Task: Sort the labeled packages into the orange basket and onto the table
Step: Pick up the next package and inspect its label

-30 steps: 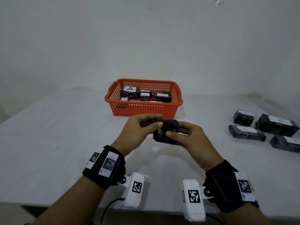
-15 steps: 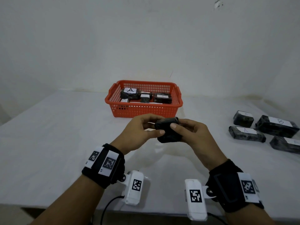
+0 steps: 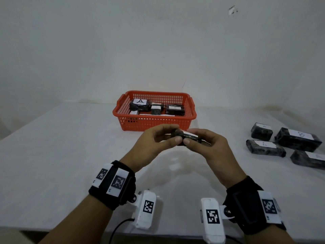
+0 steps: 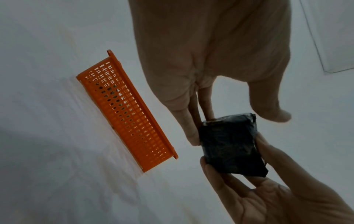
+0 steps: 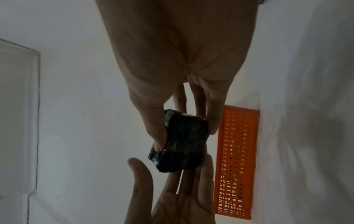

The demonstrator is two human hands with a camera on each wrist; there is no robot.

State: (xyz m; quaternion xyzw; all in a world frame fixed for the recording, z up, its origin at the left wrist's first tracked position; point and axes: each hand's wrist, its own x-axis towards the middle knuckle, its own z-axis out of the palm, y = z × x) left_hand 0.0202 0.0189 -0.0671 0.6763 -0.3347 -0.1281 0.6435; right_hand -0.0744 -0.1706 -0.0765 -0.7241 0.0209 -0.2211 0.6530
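Both hands hold one small black wrapped package [image 3: 189,135] in the air just in front of the orange basket [image 3: 154,123]. Its white label now faces up; the letter is not readable. My left hand [image 3: 173,134] curls round its left end, and my right hand [image 3: 192,140] pinches its right end between thumb and fingers. In the left wrist view the package [image 4: 229,144] sits between my left fingertips [image 4: 192,136] and the right hand [image 4: 268,189]. In the right wrist view my thumb [image 5: 160,136] presses on the package [image 5: 184,144]. The basket holds several packages, one marked A [image 3: 139,104].
Several black labeled packages lie on the white table at the right: a small one [image 3: 262,132], one marked B [image 3: 299,139], a long one [image 3: 265,147] and another at the frame edge [image 3: 309,159]. A wall stands close behind the basket.
The two hands have turned the package over between them, from its dark side to its white label facing up, and lifted it slightly toward the basket.
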